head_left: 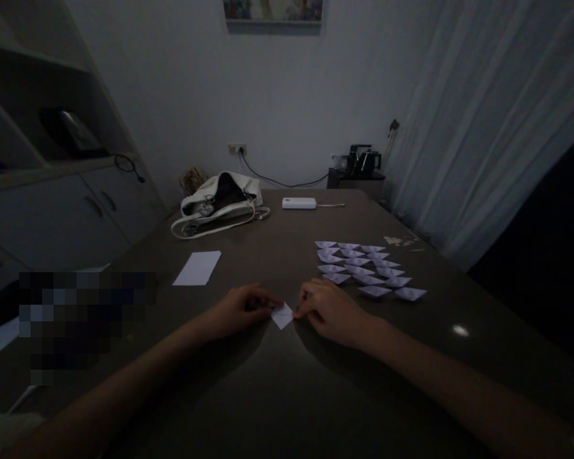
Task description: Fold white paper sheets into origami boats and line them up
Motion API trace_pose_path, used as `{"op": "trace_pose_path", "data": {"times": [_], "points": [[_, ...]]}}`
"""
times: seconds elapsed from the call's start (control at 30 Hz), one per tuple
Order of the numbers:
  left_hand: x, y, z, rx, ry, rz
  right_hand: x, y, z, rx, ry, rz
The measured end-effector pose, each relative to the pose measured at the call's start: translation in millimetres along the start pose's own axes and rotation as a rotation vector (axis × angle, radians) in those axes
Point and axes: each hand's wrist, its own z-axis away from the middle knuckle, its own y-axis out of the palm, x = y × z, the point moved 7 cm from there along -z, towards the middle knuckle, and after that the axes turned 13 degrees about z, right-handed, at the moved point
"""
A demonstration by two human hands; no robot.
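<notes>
Between my two hands is a small folded piece of white paper (282,317), diamond-shaped, just above or on the dark table (277,382). My left hand (243,309) pinches its left corner between thumb and fingers. On the opposite corner, my right hand (330,309) closes thumb and forefinger, its other fingers curled. Rows of folded paper boats (363,271) stand on the table beyond and right of my right hand. A stack of blank white paper sheets (198,268) lies beyond my left hand.
A white handbag (222,201) sits at the table's far left, and a white power strip-like device (299,203) with a cord lies at the far edge. Paper scraps (400,241) lie near the right edge. A kettle (367,162) stands on a cabinet behind.
</notes>
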Motion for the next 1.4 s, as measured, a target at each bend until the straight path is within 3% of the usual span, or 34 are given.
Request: {"op": "trace_pose_path", "data": {"times": [0.1,0.27,0.4,0.57,0.7,0.83,0.93,1.1,1.23,1.4], "points": [[-1,-1.3,2,-0.083,-0.057,-0.008,5,-1,1,0.004,-0.021,0.046],[-6,2.1,2,-0.113,-0.031,-0.084,6,0,3,-0.045,0.023,-0.009],[-7,1.3,3,-0.109,-0.036,0.001,-4,6,3,-0.094,0.173,-0.130],[-13,8.3,4,-0.044,0.006,0.136,-10,12,0,-0.115,0.200,-0.280],[-18,5.7,5,-0.113,0.081,0.187,-15,5,1,-0.192,0.240,-0.364],[-17,-0.8,5,-0.192,0.086,0.160,-14,-4,3,-0.287,0.179,-0.366],[-16,-0.4,4,-0.169,0.103,0.061,-8,-6,4,-0.328,0.083,-0.292],[-22,7.2,4,-0.071,0.217,-0.061,-2,3,2,-0.228,-0.023,-0.237],[-22,10.9,3,-0.037,0.250,-0.111,0,10,2,-0.121,-0.044,-0.253],[-21,10.1,1,-0.025,0.229,-0.108,0,10,0,-0.087,-0.049,-0.268]]}}
